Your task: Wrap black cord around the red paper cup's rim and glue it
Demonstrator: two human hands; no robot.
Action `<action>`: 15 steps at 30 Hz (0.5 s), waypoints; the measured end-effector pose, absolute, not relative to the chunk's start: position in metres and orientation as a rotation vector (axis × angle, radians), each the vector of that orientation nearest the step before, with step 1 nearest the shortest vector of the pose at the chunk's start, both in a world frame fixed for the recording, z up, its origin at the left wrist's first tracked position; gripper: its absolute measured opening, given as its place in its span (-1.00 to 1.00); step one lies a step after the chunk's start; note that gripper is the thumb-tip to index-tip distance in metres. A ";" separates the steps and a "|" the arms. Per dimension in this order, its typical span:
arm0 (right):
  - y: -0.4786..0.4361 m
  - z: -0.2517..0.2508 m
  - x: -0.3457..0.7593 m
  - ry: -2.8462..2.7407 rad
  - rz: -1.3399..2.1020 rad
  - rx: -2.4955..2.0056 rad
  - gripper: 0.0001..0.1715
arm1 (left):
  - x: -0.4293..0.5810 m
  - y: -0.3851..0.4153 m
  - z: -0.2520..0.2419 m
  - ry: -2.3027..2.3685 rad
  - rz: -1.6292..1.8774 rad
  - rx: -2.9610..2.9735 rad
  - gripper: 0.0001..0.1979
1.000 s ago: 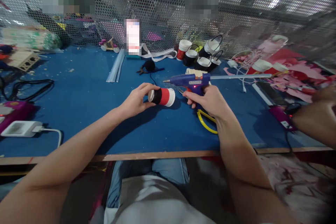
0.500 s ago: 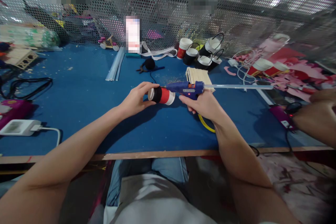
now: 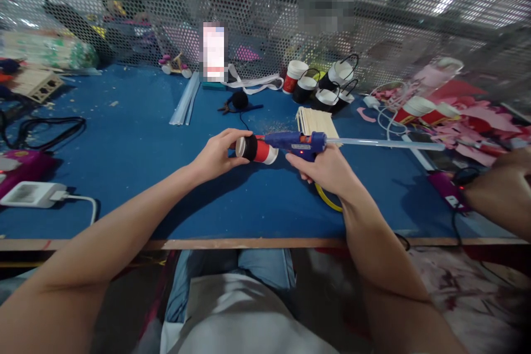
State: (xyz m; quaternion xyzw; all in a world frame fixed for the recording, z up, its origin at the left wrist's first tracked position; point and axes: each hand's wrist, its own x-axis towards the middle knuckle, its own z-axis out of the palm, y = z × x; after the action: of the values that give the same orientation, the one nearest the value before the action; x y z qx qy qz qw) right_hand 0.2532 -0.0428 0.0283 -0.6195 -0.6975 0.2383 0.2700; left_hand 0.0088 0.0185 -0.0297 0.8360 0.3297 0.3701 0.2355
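Observation:
My left hand (image 3: pixel 222 153) grips a paper cup (image 3: pixel 264 151) lying on its side, its red wall partly wrapped in black yarn. In my right hand (image 3: pixel 321 164) is a blue glue gun (image 3: pixel 286 140) with a long clear glue stick (image 3: pixel 385 144) sticking out to the right. The gun's nozzle is at the cup's upper side, next to the black band; whether it touches cannot be made out. A black yarn ball (image 3: pixel 239 100) sits behind the cup, beside pliers (image 3: pixel 227 108), with a strand running toward the cup.
Behind the hands are wooden sticks (image 3: pixel 317 120), black-wrapped cups (image 3: pixel 326 99), glue sticks (image 3: pixel 185 100) and a white ribbon (image 3: pixel 259 87). A white adapter (image 3: pixel 31 194) lies at left. Another person's hand (image 3: pixel 500 191) is at the right by a purple device (image 3: pixel 448 190).
The view has shifted slightly. Both hands keep their hold on cup and glue gun, with the nozzle still at the cup's upper side.

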 end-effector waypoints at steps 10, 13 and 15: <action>-0.047 0.032 0.249 -1.903 0.596 -1.689 -0.62 | 0.010 0.022 -0.033 0.971 1.014 2.075 -0.39; -0.048 0.033 0.250 -1.932 0.593 -1.681 -0.61 | 0.011 0.021 -0.033 1.006 1.010 2.062 -0.40; -0.048 0.033 0.250 -1.950 0.582 -1.679 -0.58 | 0.010 0.021 -0.033 1.024 1.004 2.052 -0.40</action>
State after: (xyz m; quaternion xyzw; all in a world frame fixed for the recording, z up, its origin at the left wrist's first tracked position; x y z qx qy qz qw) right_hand 0.2504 -0.0480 0.0325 -0.6164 -0.7159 0.2136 0.2487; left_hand 0.0104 0.0215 -0.0326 0.7783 0.3884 0.3808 0.3136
